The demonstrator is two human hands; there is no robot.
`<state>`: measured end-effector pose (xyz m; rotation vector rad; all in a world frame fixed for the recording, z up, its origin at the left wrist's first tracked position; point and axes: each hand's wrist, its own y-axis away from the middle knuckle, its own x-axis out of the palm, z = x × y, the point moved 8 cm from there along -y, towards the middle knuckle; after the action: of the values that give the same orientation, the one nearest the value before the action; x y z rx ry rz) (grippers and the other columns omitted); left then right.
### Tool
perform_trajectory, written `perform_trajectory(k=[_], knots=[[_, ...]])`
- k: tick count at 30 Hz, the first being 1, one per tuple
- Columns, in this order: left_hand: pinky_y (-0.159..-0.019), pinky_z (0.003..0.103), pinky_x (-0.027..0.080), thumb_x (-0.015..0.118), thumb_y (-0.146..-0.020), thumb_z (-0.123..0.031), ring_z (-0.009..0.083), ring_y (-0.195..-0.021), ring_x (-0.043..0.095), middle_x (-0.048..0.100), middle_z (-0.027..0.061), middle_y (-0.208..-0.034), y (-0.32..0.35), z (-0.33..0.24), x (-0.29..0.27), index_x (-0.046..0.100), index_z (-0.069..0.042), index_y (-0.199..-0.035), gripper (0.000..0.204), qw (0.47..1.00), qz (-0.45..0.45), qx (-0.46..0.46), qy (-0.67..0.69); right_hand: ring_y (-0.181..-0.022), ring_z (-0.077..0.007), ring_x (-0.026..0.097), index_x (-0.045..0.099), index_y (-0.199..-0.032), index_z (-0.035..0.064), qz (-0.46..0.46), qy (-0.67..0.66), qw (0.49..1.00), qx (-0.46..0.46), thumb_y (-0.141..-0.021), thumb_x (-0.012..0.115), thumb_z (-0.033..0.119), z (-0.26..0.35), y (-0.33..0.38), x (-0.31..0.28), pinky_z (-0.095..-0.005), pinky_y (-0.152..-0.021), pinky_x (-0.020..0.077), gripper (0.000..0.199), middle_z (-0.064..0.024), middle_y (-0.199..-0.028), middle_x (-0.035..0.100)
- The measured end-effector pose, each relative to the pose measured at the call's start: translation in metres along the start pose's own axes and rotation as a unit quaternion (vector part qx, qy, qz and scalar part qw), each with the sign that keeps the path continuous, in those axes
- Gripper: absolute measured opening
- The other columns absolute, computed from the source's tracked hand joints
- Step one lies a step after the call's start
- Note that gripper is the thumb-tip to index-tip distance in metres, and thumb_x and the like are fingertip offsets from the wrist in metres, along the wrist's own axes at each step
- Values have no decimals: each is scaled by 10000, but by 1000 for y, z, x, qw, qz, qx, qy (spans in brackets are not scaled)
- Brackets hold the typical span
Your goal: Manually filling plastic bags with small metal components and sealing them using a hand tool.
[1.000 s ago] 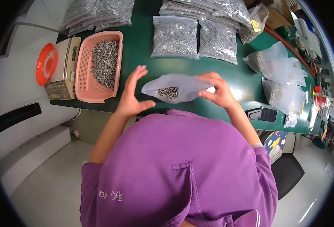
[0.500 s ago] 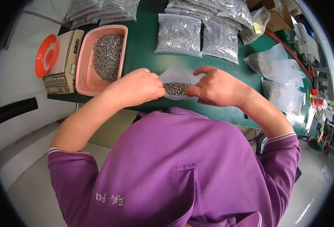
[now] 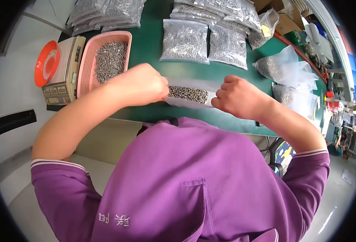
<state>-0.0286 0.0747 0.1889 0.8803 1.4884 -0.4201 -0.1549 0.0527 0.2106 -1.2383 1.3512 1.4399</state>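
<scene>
Between my hands, near the table's front edge, is a translucent plastic bag [image 3: 188, 94] with a band of small metal pins inside. My left hand [image 3: 146, 85] is closed on the bag's left end, its fingertips turned away from view. At the other end my right hand [image 3: 233, 96] is closed too, thumb and fingers pinching the plastic. Left of my left hand stands a pink plastic basket [image 3: 83, 66] with a heap of similar metal pieces [image 3: 110, 60], partly hidden behind my forearm.
A scale [image 3: 74, 68] with an orange-red dish [image 3: 47, 63] stands at far left. Filled bags [image 3: 185, 40] lie beyond my hands, with stacks [image 3: 105, 14] behind. Open part-filled bags [image 3: 276, 66] stand at the right of the green table [image 3: 145, 44].
My hands have moved farther apart, and the bag between them is stretched wider. My right hand has gone from extended fingers to a closed grip on its right end.
</scene>
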Motion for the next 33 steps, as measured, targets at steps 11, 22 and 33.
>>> perform_trajectory(k=[11, 22, 33], knots=[[-621, 367, 481, 665, -738, -217, 245, -722, 580, 546, 61, -704, -2, -2, 20, 524, -59, -648, 230, 994, -71, 25, 77, -730, -176, 572, 568, -1000, 114, -26, -29, 996, 79, -771, 527, 146, 5, 20, 18, -302, -774, 428, 234, 11, -701, 539], [-617, 376, 490, 604, -731, -126, 247, -717, 573, 533, 66, -678, -4, 1, 22, 520, -49, -629, 154, 974, -120, 52, 183, -689, -164, 541, 530, -1253, 244, -261, -72, 942, 200, -702, 588, 95, -1, 57, 6, -267, -651, 448, 574, -1, -1028, 585], [-586, 362, 478, 609, -701, -100, 237, -657, 546, 489, 60, -637, -5, 3, 21, 484, -46, -604, 167, 970, -127, 58, 201, -1045, -346, 524, 471, -1288, 81, -263, -417, 833, 249, -540, 822, 414, -34, 59, 53, -418, -920, 408, 891, -146, -1225, 491]])
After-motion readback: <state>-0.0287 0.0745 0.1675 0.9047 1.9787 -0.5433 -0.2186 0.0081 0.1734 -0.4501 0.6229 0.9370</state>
